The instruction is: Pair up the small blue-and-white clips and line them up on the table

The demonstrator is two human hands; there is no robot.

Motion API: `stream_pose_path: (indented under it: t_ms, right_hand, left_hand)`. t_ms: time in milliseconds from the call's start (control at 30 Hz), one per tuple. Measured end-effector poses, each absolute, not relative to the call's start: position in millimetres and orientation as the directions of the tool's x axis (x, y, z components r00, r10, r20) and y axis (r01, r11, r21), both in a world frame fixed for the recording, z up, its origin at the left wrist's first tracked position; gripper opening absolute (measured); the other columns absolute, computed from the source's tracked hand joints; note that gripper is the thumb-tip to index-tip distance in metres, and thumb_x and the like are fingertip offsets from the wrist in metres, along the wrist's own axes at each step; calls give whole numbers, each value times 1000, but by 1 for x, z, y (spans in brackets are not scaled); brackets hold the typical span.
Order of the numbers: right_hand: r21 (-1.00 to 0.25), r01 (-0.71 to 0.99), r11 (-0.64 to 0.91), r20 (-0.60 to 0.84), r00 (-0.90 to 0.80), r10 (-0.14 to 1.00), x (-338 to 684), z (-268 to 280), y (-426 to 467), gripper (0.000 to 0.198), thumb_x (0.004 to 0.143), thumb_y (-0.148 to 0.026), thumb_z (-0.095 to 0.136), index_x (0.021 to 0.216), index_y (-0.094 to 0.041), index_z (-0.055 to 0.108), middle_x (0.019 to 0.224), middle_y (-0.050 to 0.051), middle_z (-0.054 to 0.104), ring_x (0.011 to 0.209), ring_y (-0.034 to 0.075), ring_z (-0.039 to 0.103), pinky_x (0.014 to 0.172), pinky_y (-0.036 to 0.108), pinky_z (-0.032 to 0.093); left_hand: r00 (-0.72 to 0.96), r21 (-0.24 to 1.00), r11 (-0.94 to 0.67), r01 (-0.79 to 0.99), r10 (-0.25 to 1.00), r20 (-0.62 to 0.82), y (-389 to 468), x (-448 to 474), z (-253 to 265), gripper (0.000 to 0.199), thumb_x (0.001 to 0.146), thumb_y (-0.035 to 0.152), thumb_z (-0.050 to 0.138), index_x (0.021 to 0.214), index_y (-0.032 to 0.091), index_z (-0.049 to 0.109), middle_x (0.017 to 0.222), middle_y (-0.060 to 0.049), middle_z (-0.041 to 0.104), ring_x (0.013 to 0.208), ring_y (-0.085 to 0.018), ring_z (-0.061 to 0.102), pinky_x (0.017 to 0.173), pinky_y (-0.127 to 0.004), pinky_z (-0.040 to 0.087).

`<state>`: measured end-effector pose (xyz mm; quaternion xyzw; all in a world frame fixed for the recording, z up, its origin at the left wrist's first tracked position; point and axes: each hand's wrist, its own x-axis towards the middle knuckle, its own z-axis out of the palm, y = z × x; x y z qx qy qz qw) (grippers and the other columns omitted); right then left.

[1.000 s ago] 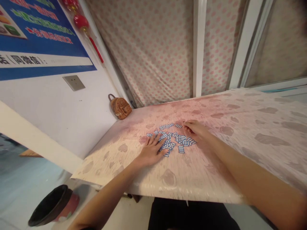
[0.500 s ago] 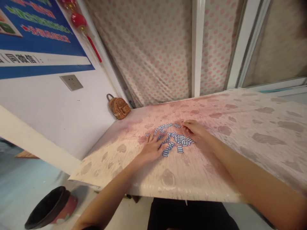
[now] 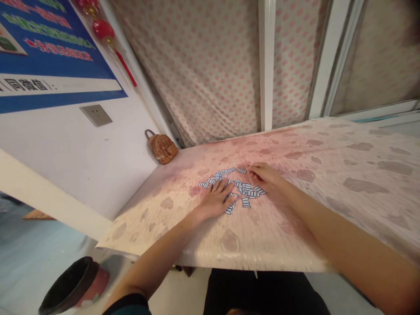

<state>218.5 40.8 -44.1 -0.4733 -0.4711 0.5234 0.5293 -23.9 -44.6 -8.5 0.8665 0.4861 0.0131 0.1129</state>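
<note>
Small blue-and-white striped cards (image 3: 247, 190) lie in a loose, overlapping spread on the table. My left hand (image 3: 217, 197) rests flat over the left part of the spread, fingers apart, covering some of the cards. At the far right edge of the spread is my right hand (image 3: 260, 172), its fingers curled and pinched together. Whatever sits between those fingertips, if anything, is too small to make out. One striped card (image 3: 242, 171) lies just left of the right fingertips.
A patterned cloth (image 3: 328, 175) covers the table. A small brown backpack-shaped bag (image 3: 162, 148) stands against the wall at the back left. Dotted curtains (image 3: 210, 78) hang behind the table. On the floor at lower left stands a dark-rimmed bin (image 3: 77, 284).
My left hand has shifted slightly right across the cards, uncovering several at its upper left. My right hand keeps nearly the same place and pinch. The view has moved a little.
</note>
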Motion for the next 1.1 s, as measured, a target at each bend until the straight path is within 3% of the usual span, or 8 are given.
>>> stream_pose_path:
  t_ms: [167, 300, 567, 833, 1100]
  right_hand:
    - [-997, -77, 19, 18, 7, 1000, 218, -44, 41, 28, 77, -34, 74, 61, -16, 59, 51, 0, 56, 41, 6, 45, 38, 18, 34]
    - [-998, -64, 24, 24, 8, 1000, 218, -42, 39, 28, 79, -34, 71, 61, -16, 59, 50, 0, 56, 41, 7, 44, 39, 19, 34]
    - [-1000, -1, 15, 15, -24, 1000, 221, -34, 38, 23, 78, -29, 69, 61, -15, 62, 48, -1, 55, 38, 6, 44, 37, 18, 32]
    - [-1000, 10, 4, 4, -21, 1000, 218, -31, 36, 24, 80, -25, 68, 59, -15, 61, 47, -1, 55, 38, 6, 43, 38, 18, 32]
    - [-998, 56, 10, 8, -31, 999, 222, -29, 34, 25, 82, -24, 67, 60, -16, 61, 50, -1, 56, 42, 7, 47, 41, 19, 35]
  left_hand:
    - [510, 267, -472, 840, 855, -96, -57, -3, 1, 70, 95, 70, 8, 158, 39, 17, 167, 2, 3, 154, -32, -3, 121, -61, 4]
    - [600, 274, -558, 783, 795, -95, -59, 10, 2, 65, 95, 71, 13, 154, 48, 24, 167, 8, -2, 153, -35, -8, 120, -64, 2]
    - [466, 171, -451, 876, 883, -58, -13, 12, -3, 75, 93, 74, 15, 156, 36, 28, 167, 3, 8, 153, -38, -1, 121, -63, 3]
    - [626, 201, -616, 762, 779, 16, -54, 3, 2, 63, 97, 67, 14, 149, 44, 40, 167, 8, 1, 153, -35, -4, 122, -60, 3]
    - [502, 149, -498, 855, 865, 11, -24, 6, -6, 70, 96, 69, 13, 154, 36, 34, 167, 0, 16, 154, -34, 2, 122, -60, 5]
